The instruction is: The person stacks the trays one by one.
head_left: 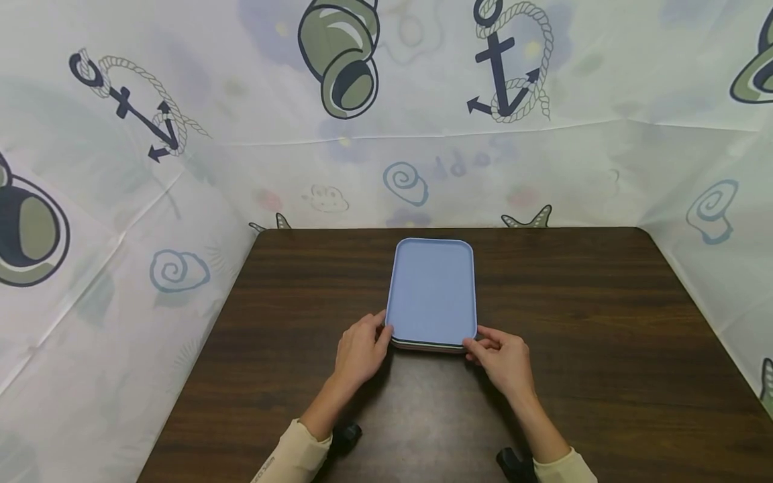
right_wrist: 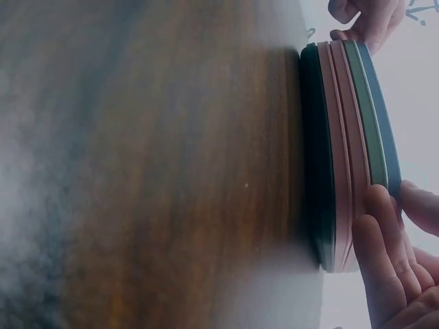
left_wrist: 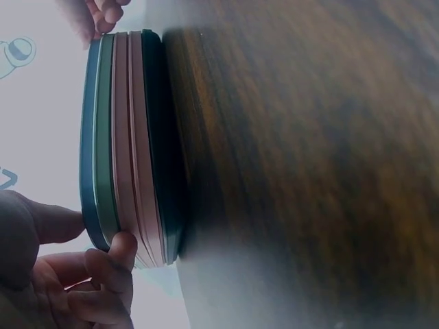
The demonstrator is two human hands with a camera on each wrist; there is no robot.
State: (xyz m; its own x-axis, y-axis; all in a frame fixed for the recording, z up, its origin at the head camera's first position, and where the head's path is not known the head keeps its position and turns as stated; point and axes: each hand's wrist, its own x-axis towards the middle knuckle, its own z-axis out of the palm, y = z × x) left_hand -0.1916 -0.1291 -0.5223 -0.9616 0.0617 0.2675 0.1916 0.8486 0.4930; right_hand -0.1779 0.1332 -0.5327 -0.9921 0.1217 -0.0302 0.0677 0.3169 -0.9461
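Note:
A stack of rectangular trays with rounded corners lies on the table, its top a light blue tray [head_left: 431, 292] with a low rim. Under it the left wrist view shows a green tray [left_wrist: 104, 137], two pink trays [left_wrist: 123, 137] and a dark bottom layer [left_wrist: 161, 151]. My left hand [head_left: 361, 352] grips the near left corner, thumb at the blue rim and fingertips against the stack's side. At the near right corner my right hand [head_left: 500, 359] pinches likewise, its fingers [right_wrist: 377, 233] along the pink and green edges.
The dark wood-grain table [head_left: 290, 302] carries the stack near its middle. A white patterned cloth [head_left: 435, 168] hangs behind and along both sides. Black wrist devices [head_left: 346, 437] sit by the sleeves.

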